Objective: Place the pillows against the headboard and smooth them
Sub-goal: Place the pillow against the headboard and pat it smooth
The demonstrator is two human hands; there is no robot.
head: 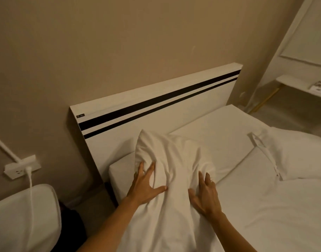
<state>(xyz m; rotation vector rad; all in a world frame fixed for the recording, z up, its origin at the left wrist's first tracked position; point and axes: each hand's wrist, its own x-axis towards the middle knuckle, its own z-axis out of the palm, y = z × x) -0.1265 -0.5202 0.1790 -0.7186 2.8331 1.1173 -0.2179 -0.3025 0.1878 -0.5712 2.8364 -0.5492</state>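
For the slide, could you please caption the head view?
Both hands, left hand and right hand, press a white pillow near the headboard.

Your bed (247,206), sheeted in white, carries two white pillows: a rumpled pillow (174,160) directly under both grips, and a second pillow (298,153) lying flat well off to the right of your right grip (207,195).
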